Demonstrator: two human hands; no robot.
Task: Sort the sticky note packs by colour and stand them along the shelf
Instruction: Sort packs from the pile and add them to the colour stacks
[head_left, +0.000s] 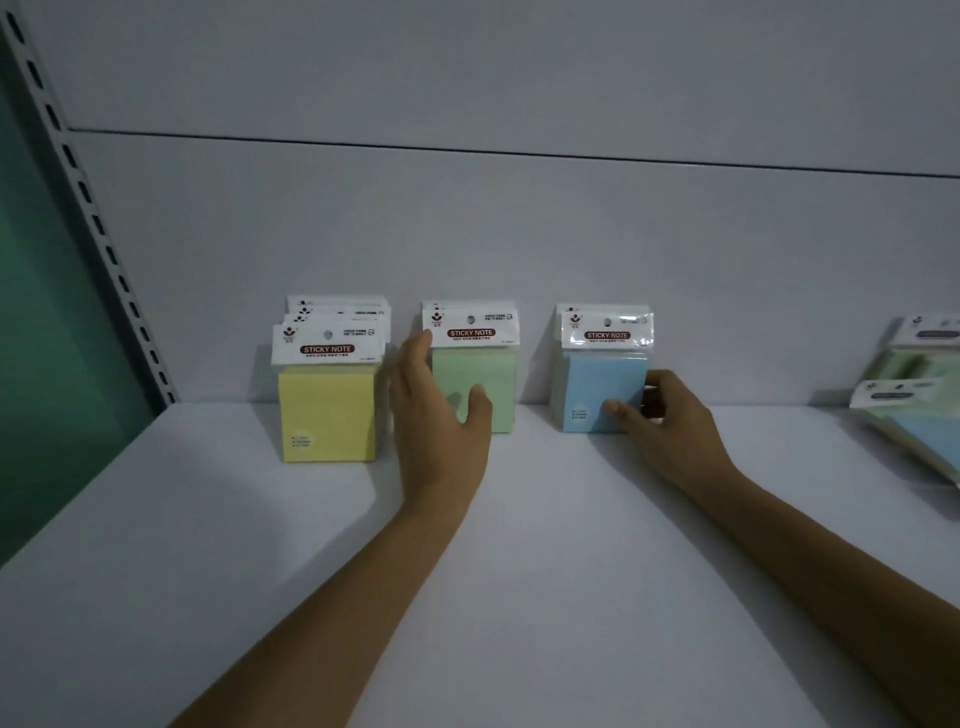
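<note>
Three upright rows of sticky note packs stand against the back panel. At the left are several yellow packs (327, 415), in the middle the green packs (493, 384), at the right the blue packs (602, 389). My left hand (441, 415) reaches the left side of the green packs, fingers straight along their edge and thumb across the front. My right hand (660, 415) grips the lower right corner of the front blue pack, thumb on its face and fingers curled round its side.
A loose pile of green and blue packs (914, 395) lies tilted at the far right of the white shelf (519, 571). A slotted upright (88, 208) and a green side panel bound the shelf on the left.
</note>
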